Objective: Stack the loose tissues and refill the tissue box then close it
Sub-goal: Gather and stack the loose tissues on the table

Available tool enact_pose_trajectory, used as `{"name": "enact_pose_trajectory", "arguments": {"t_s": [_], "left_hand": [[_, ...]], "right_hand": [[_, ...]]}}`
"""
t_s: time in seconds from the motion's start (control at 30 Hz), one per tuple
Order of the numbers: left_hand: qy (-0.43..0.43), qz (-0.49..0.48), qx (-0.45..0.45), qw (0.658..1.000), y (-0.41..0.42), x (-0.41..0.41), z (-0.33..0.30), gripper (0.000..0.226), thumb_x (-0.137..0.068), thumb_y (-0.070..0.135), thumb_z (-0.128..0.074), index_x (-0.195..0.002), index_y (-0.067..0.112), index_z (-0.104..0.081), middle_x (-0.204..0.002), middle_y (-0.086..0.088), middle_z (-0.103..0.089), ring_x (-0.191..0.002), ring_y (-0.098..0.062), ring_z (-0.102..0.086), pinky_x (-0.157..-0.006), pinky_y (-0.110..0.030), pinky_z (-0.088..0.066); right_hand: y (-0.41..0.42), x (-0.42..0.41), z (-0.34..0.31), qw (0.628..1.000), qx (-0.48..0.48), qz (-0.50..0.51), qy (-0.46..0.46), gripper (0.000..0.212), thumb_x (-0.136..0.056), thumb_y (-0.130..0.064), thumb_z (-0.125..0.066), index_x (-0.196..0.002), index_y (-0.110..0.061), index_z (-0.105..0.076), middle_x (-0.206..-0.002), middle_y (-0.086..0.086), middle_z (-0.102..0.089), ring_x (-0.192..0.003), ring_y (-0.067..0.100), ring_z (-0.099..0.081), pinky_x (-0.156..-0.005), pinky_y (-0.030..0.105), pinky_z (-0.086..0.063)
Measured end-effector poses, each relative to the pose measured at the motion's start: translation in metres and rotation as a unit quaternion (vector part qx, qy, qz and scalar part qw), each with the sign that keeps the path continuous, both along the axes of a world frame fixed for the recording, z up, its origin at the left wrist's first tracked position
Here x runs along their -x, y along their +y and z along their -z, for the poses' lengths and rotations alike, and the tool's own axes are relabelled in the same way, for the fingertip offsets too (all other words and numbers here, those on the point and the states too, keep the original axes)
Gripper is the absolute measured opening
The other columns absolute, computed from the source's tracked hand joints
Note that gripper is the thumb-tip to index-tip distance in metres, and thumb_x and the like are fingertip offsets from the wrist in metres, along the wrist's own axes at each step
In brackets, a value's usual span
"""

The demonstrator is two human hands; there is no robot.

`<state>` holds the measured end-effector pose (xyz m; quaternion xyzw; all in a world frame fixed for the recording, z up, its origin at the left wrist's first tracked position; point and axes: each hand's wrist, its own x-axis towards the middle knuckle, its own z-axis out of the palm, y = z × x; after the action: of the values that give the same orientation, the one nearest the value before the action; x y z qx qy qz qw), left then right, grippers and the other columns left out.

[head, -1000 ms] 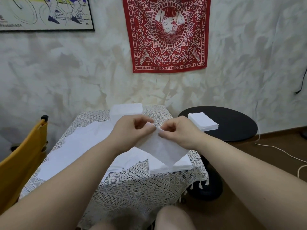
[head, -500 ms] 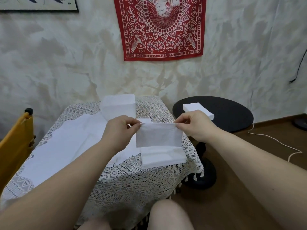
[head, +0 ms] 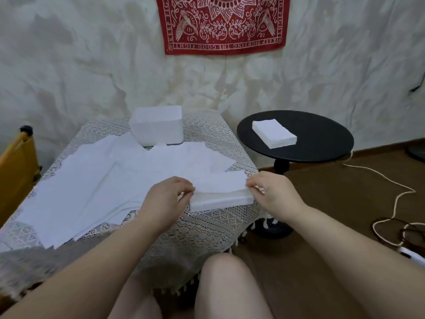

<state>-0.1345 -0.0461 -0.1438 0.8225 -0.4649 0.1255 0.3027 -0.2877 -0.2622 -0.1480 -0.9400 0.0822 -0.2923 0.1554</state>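
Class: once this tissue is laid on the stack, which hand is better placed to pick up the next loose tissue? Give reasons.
Probably the left hand: the loose tissues spread on its side of the stack, while the right hand sits at the table's far edge.

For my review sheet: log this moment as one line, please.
phase: stacking | left hand, right hand: pinch folded tissue ends on near stack | loose tissues: remain | tissue box: untouched

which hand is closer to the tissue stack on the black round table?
Right. The right hand pinches the near pile's right end, below and left of the stack on the black table. The left hand holds that pile's left end, farther away.
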Motion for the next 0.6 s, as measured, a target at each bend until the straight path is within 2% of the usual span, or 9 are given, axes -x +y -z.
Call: {"name": "enact_pose_trajectory", "arguments": {"t_s": [0.1, 0.23, 0.33, 0.47, 0.6], "left_hand": [[-0.01, 0.006, -0.024, 1.0, 0.003, 0.002, 0.01, 0.01, -0.081, 0.012, -0.072, -0.089, 0.016, -0.076, -0.097, 0.005, -0.07, -0.085, -0.013, -0.066, -0.081, -0.021, -0.046], [-0.015, 0.008, -0.024, 1.0, 0.006, 0.003, 0.011, 0.007, -0.08, 0.016, -0.073, -0.086, 0.017, -0.077, -0.094, 0.006, -0.069, -0.082, -0.012, -0.066, -0.08, -0.02, -0.045], [-0.012, 0.015, -0.025, 0.999, 0.01, 0.005, 0.013, 0.011, -0.079, 0.027, -0.069, -0.083, 0.019, -0.076, -0.092, 0.007, -0.069, -0.082, -0.009, -0.065, -0.078, -0.02, -0.046], [0.024, 0.001, -0.023, 0.999, 0.013, 0.006, 0.014, 0.019, -0.077, 0.03, -0.076, -0.094, 0.021, -0.074, -0.095, 0.009, -0.066, -0.079, -0.004, -0.061, -0.076, -0.019, -0.047], [0.042, -0.021, -0.019, 0.999, 0.011, 0.008, 0.013, 0.03, -0.077, 0.033, -0.075, -0.104, 0.021, -0.072, -0.092, 0.008, -0.066, -0.075, -0.002, -0.057, -0.075, -0.02, -0.046]], "right_hand": [[0.001, 0.001, 0.011, 1.0, 0.01, -0.007, 0.008, 0.015, -0.073, 0.002, -0.072, -0.083, -0.008, -0.073, -0.087, 0.005, -0.071, -0.083, 0.025, -0.068, -0.075, 0.039, -0.057], [0.002, 0.002, 0.011, 1.0, 0.015, -0.005, 0.006, 0.014, -0.071, 0.001, -0.074, -0.083, -0.007, -0.075, -0.091, 0.004, -0.072, -0.085, 0.022, -0.069, -0.083, 0.027, -0.049], [0.001, 0.003, 0.012, 1.0, 0.017, -0.01, 0.0, 0.015, -0.071, 0.001, -0.074, -0.082, -0.009, -0.075, -0.091, 0.003, -0.071, -0.084, 0.02, -0.068, -0.081, 0.027, -0.051], [-0.001, 0.005, 0.013, 1.0, -0.005, -0.012, -0.008, 0.014, -0.075, 0.0, -0.072, -0.085, -0.01, -0.073, -0.091, 0.001, -0.07, -0.083, 0.02, -0.067, -0.077, 0.034, -0.055], [-0.003, 0.005, 0.012, 1.0, -0.027, -0.005, -0.012, 0.013, -0.078, -0.002, -0.07, -0.086, -0.011, -0.073, -0.091, -0.001, -0.069, -0.084, 0.018, -0.065, -0.078, 0.033, -0.053]]}}
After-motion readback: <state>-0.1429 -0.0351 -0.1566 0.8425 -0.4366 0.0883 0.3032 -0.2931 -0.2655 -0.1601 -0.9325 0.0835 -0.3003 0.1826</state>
